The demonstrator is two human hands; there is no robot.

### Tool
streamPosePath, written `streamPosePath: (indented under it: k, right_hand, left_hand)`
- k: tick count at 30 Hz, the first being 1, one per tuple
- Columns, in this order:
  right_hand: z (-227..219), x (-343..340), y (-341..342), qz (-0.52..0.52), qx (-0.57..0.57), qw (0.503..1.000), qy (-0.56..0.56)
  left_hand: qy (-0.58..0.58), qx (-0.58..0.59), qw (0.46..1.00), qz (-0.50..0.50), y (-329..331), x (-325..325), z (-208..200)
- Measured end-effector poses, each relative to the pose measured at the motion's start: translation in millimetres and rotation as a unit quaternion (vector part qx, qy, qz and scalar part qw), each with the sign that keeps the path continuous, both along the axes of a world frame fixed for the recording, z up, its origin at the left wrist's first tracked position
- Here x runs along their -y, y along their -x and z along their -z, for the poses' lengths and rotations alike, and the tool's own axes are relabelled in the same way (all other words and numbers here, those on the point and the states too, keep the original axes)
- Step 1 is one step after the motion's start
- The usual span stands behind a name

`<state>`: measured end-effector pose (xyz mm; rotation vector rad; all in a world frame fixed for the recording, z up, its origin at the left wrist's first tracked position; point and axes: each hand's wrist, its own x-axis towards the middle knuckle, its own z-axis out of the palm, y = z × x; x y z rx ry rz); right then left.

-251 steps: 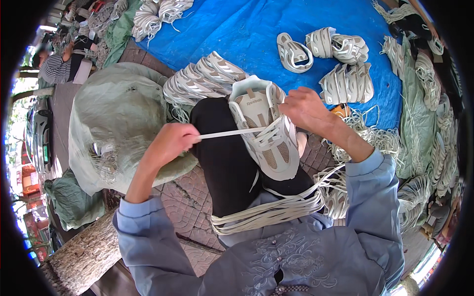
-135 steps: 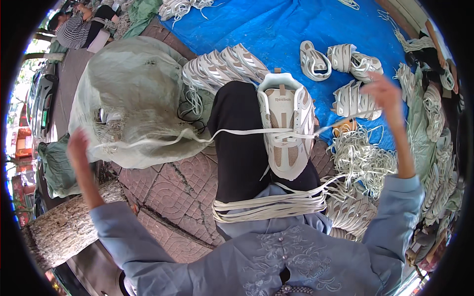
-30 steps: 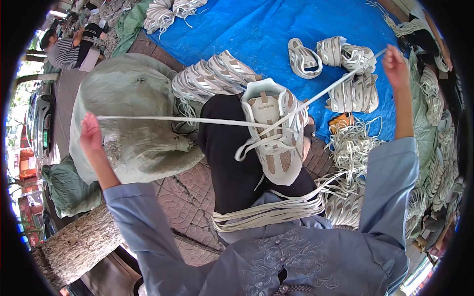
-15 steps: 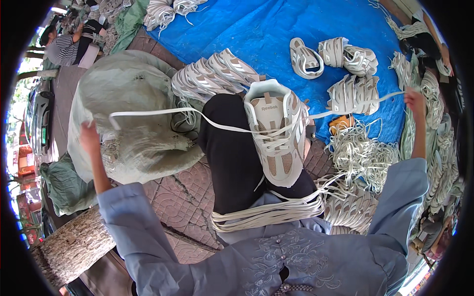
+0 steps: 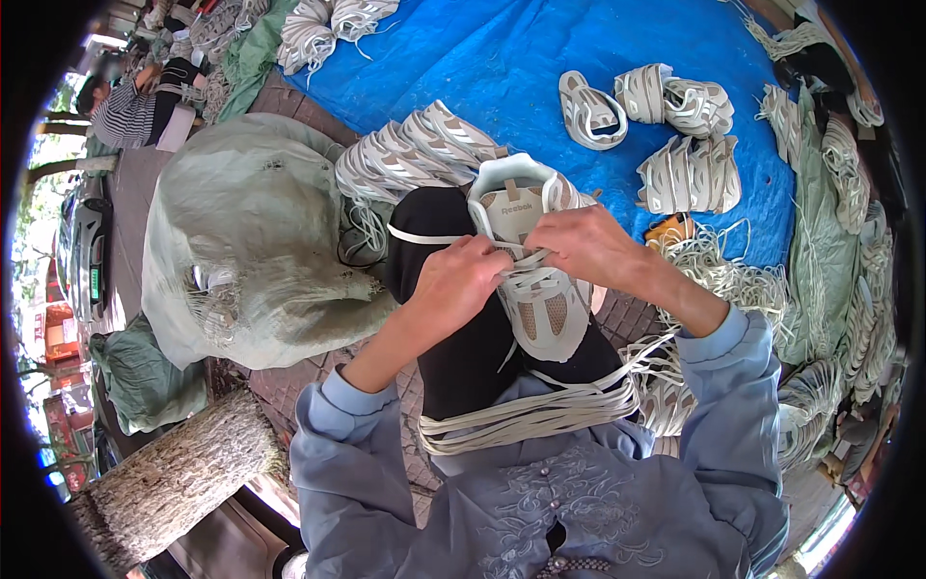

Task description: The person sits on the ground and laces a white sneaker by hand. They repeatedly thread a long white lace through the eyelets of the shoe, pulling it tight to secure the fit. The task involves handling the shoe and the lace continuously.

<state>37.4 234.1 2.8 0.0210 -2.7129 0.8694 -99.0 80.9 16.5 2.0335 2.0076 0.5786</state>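
A white and beige sneaker (image 5: 546,323) rests on my black-trousered knees, its toe toward me. Across its eyelet area runs a flat white shoelace (image 5: 420,237), whose left part trails over my knee. My left hand (image 5: 463,275) pinches the lace at the left side of the sneaker's opening. Close by, my right hand (image 5: 588,246) is closed on the lace at the right side, its fingertips near those of the left. The fingers partly hide the crossed lacing. Over my lap lies a bundle of loose white laces (image 5: 526,420).
Stacked sneakers (image 5: 415,150) stand beyond my knees, and more sneakers (image 5: 689,174) lie on a blue tarp (image 5: 463,58). At left sits a large pale sack (image 5: 241,241) near a wooden log (image 5: 183,473). Tangled laces (image 5: 723,275) heap at right by an orange object (image 5: 669,230).
Both hands have come inward from wide apart to the sneaker's lacing. The lace that was stretched out to both sides is now gathered at the tongue.
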Motion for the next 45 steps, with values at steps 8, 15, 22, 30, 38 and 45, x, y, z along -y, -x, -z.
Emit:
streamPosePath:
  k: [8, 15, 22, 30, 38, 45]
  right_hand:
    - [7, 0, 2, -0.004, -0.041, 0.996, -0.080]
    - [-17, -15, -5, -0.008, -0.061, 0.950, -0.307]
    - [-17, -32, 4, 0.106, 0.011, 0.962, -0.252]
    - [3, 9, -12, 0.014, 0.051, 0.991, -0.126]
    - [-1, -18, 10, 0.058, 0.313, 0.841, 0.437]
    - [-4, -16, 10, 0.083, 0.311, 0.841, 0.435]
  left_hand:
    - [-0.131, -0.088, 0.987, -0.004, -4, 1, 16]
    - [-0.186, -0.204, 0.958, -0.075, -22, 10, 32]
    - [-0.107, -0.113, 0.983, -0.100, -25, 12, 12]
    - [-0.082, -0.152, 0.983, -0.061, -6, -11, 7]
    - [-0.136, 0.038, 0.986, -0.084, -13, -9, 4]
    - [-0.082, 0.019, 0.990, -0.113, -41, -12, 14]
